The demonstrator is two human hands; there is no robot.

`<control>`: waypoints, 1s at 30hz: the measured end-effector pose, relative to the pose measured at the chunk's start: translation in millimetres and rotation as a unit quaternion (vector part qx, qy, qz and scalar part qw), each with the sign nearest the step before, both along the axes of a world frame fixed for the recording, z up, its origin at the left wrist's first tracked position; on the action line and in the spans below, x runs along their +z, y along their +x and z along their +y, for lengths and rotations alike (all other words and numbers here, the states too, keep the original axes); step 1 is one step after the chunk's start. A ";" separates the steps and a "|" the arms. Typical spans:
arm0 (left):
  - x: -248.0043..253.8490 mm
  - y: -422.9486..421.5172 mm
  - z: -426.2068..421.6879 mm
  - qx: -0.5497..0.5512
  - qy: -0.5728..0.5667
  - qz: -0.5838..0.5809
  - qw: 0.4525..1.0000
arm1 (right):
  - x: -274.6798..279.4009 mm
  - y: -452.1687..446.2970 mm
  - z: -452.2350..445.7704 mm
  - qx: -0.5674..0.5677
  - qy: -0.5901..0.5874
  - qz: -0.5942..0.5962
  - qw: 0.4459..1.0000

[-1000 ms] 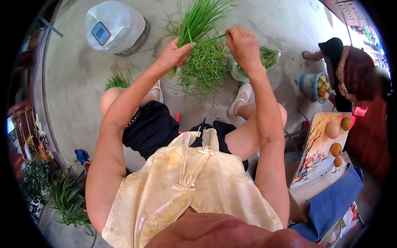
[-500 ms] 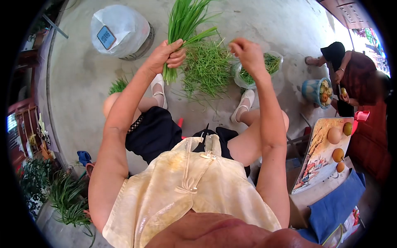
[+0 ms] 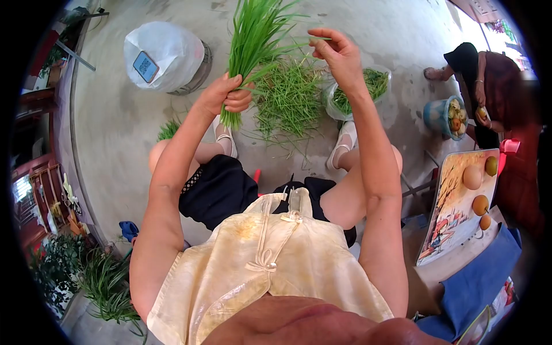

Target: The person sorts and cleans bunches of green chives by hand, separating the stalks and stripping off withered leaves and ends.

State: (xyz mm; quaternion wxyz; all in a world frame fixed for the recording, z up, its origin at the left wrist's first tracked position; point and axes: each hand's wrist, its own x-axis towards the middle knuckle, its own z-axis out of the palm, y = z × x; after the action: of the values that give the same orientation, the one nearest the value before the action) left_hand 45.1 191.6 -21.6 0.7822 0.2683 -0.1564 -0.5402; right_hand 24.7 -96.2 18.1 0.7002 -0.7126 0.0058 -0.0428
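Note:
My left hand [image 3: 230, 95] is wrapped around a bunch of chives [image 3: 253, 40], whose cut ends stick out below the fist while the long leaves fan upward. To the right of the bunch, my right hand [image 3: 339, 54] is raised with thumb and forefinger nearly together. A thin chive blade [image 3: 302, 44] runs from the bunch to these fingers and seems pinched between them. Below and between both hands, a loose heap of chive pieces [image 3: 287, 98] lies on the floor. Beside it, under my right forearm, stands a clear plastic bag [image 3: 332, 103] with more cut greens [image 3: 375, 86].
A phone [image 3: 145, 66] lies on a plastic-covered bucket [image 3: 172, 49] at upper left. More chives [image 3: 168, 130] rest by my left knee. At right, another person [image 3: 500, 86] handles produce beside a blue bucket [image 3: 434, 118]. A fruit-printed board [image 3: 454, 201] stands nearer me.
My right hand has opened its fingers somewhat and moved up and slightly left toward the bunch's leaves. My left hand keeps its grip, a little lower in view. The whole view has shifted slightly.

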 end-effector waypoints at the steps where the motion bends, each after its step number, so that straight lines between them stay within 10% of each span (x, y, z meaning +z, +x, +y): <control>1: -0.8 0.3 -0.8 -0.011 -0.002 0.001 1.000 | 6.2 -0.9 2.2 0.017 0.018 0.002 1.000; 11: 0.1 -8.4 -8.0 -0.011 0.057 0.013 0.998 | 5.3 2.3 11.5 0.100 0.117 0.030 0.988; 17: 0.5 -9.1 -8.7 -0.014 0.066 0.017 0.998 | 1.8 -0.2 14.9 -0.018 -0.250 -0.236 0.939; 23: -2.8 -2.6 -7.2 0.011 0.104 -0.016 0.994 | 6.5 2.2 3.9 -0.178 -0.177 -0.117 0.961; 27: 8.8 12.0 -3.0 0.075 0.198 -0.106 0.972 | -8.8 -4.8 -17.5 0.065 -0.470 -0.017 0.880; 30: 16.3 19.2 -2.2 0.115 0.275 -0.156 0.942 | -29.6 -13.4 -16.0 0.109 -0.470 -0.127 0.867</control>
State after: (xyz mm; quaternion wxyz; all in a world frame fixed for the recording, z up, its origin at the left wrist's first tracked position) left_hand 64.3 189.4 -5.3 0.7005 0.5703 -0.0902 -0.4195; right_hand 11.3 -112.2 -11.5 0.2772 -0.9420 -0.1813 -0.0537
